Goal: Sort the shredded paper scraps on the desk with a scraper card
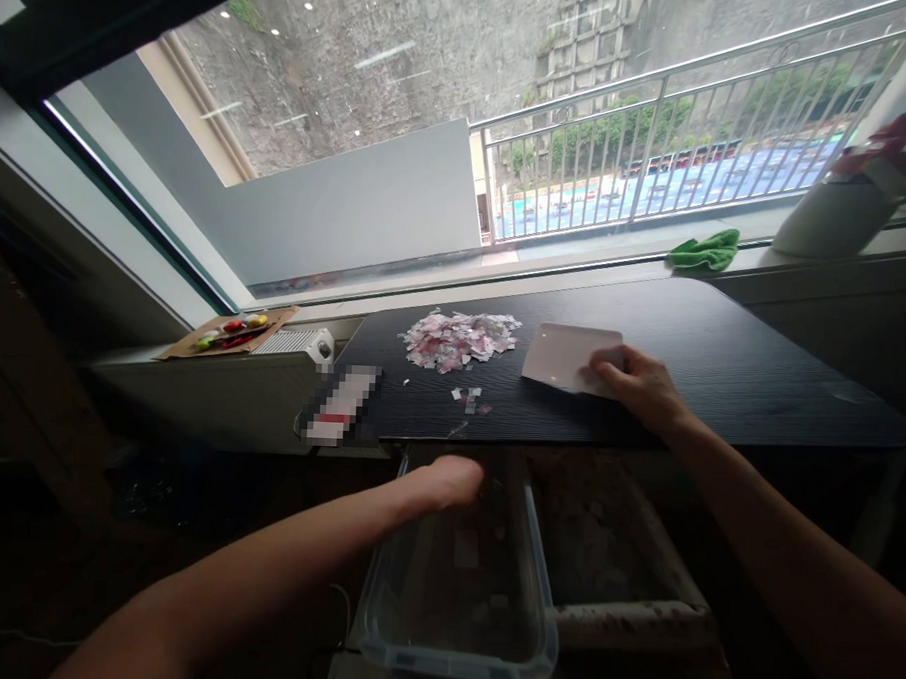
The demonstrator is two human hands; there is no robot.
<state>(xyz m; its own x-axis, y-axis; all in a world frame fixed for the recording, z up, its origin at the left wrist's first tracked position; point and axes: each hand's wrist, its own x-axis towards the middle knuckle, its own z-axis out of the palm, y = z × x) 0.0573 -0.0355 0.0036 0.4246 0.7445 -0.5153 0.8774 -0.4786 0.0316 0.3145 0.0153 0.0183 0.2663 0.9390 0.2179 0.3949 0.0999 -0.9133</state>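
My right hand [644,386] grips the right edge of a flat, white, card-like piece [568,357], thumb on top. The piece is on or just above the dark tabletop [752,363]. To its left lies a heap of torn paper scraps [457,340], whitish with some pink. A few loose scraps [469,396] are nearer the table's front edge. My left hand [462,480] reaches down into a clear plastic bin [539,594] below that edge. Its fingers are in shadow and mostly hidden. Some pale bits show dimly inside the bin.
A green cloth [703,250] and a pale vase-like container [834,211] stand on the windowsill at the right. Left of the table are a radiator [295,344], a sheet of cardboard [270,322] with small colourful items, and a blurred-out object [341,405]. A wooden frame [628,622] sits beside the bin.
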